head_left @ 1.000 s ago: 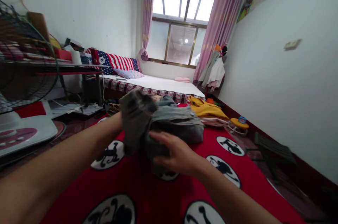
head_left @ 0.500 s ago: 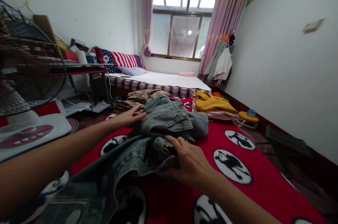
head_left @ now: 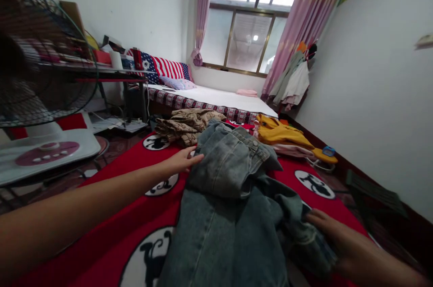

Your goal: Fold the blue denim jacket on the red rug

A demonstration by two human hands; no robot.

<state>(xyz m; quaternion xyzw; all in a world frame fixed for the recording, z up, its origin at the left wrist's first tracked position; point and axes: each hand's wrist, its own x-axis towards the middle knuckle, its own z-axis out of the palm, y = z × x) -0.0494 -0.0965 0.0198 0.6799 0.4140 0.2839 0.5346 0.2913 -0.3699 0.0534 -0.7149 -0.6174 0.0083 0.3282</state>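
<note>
A blue-grey denim jacket lies partly folded on a red blanket, a thick bunched fold on top with a metal button at its corner. My left hand rests against the left edge of that fold, thumb and fingers apart. Lower right, my right hand grips a loose, crumpled part of the jacket, its thumb and fingertips closed on the cloth. That hand is somewhat blurred, and some of its fingers are hidden behind the denim.
The red blanket has white circles with dark cat figures. Behind the jacket lie a brown patterned garment and yellow clothing. A fan stands close on the left; a dark folding stool is at right.
My right hand has moved right and nearer, pulling the loose denim across from the left to the right. My left hand stays at the fold's left edge. The view has shifted slightly left.
</note>
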